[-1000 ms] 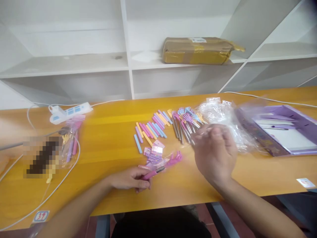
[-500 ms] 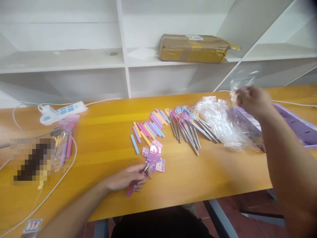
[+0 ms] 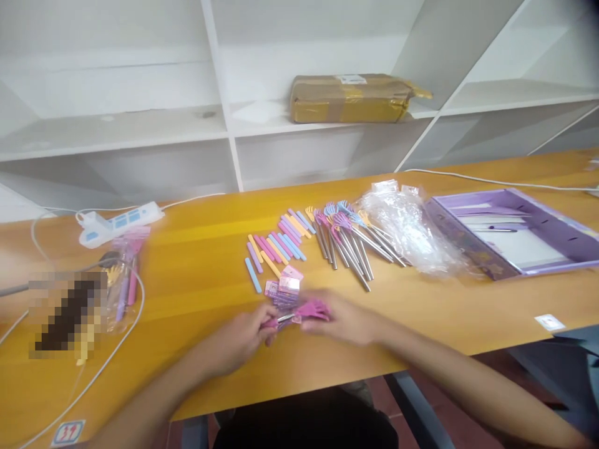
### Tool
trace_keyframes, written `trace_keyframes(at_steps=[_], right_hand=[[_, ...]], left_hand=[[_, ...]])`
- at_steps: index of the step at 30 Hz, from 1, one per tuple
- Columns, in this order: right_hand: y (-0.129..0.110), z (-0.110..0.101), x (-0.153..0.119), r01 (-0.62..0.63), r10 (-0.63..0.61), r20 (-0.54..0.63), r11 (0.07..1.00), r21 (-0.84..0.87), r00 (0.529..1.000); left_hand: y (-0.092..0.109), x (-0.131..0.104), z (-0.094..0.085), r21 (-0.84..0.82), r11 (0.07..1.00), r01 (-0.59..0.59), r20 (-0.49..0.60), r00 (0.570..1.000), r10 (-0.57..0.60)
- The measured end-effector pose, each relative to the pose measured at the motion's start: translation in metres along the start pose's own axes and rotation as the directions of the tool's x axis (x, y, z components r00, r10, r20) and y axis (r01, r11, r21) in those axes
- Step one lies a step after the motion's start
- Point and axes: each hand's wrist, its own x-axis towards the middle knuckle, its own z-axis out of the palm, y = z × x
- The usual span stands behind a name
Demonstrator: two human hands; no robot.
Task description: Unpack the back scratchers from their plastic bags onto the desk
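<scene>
A pink back scratcher [image 3: 313, 310] with a metal shaft lies roughly level above the front part of the table. My left hand [image 3: 253, 330] is closed round its handle end. At the hand-shaped head, my right hand [image 3: 349, 317] is blurred, with thumb and fingers around it; a clear bag cannot be made out there. Small printed cards [image 3: 286, 287] lie just behind my hands. Coloured handle sleeves [image 3: 281, 240] in pink, purple, blue and orange lie farther back. Beside them is a pile of back scratchers [image 3: 349, 243] with metal shafts.
Clear plastic bags [image 3: 407, 227] are heaped right of the scratchers. A purple box [image 3: 508, 271] stands at the right. On the left are a power strip [image 3: 121, 221], a packed bag [image 3: 126, 280] and a white cable [image 3: 141, 290]. A taped carton [image 3: 349, 100] sits on the shelf.
My right hand has come from above the plastic bags at the right to the scratcher's head. The scratcher has turned from slanting to nearly level. The clear bag is no longer discernible.
</scene>
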Motion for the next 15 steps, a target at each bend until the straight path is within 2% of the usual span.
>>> trace_keyframes(at_steps=[2,4,6,9,12,15], right_hand=[[-0.004,0.05,0.002,0.002,0.005,-0.044,0.988,0.154,0.999],[-0.005,0.075,0.0,-0.02,0.063,-0.144,0.958,0.287,0.988],[-0.007,0.082,-0.004,-0.084,0.162,-0.155,0.906,0.416,0.975],[-0.017,0.08,-0.014,-0.213,0.278,-0.039,0.811,0.545,0.96],[-0.029,0.08,-0.029,-0.258,0.317,-0.005,0.781,0.568,0.948],[-0.035,0.079,-0.05,-0.275,0.358,-0.025,0.758,0.591,0.934]], left_hand=[[0.003,0.0,0.015,0.306,0.947,-0.1,-0.082,0.988,0.131],[0.005,-0.001,0.03,0.557,0.813,-0.17,-0.125,0.951,0.284],[0.009,-0.003,0.04,0.723,0.672,-0.164,-0.134,0.92,0.368],[0.022,-0.01,0.05,0.824,0.552,-0.129,-0.097,0.928,0.361],[0.041,-0.019,0.056,0.833,0.545,-0.101,-0.066,0.959,0.277],[0.058,-0.031,0.059,0.785,0.612,-0.096,-0.031,0.981,0.192]])
